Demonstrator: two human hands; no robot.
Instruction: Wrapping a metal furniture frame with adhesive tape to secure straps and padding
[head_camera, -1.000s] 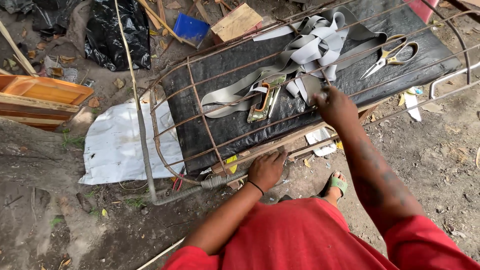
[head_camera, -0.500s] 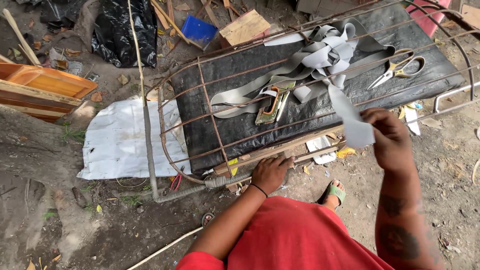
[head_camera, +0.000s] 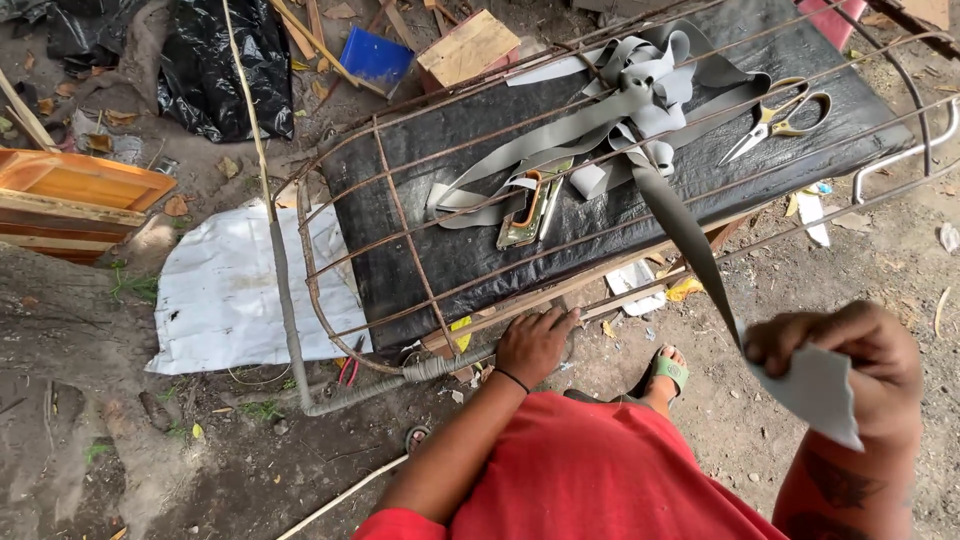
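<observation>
right hand (head_camera: 850, 355) gripping grey strap (head_camera: 690, 240), left hand (head_camera: 535, 345) on frame (head_camera: 390, 200)

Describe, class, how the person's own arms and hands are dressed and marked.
Both hands are bare, without gloves. The left hand has a thin dark band around its wrist. The right hand has no band in view, and dark tattoo marks show on that forearm. Red short sleeves cover the upper arms.
</observation>
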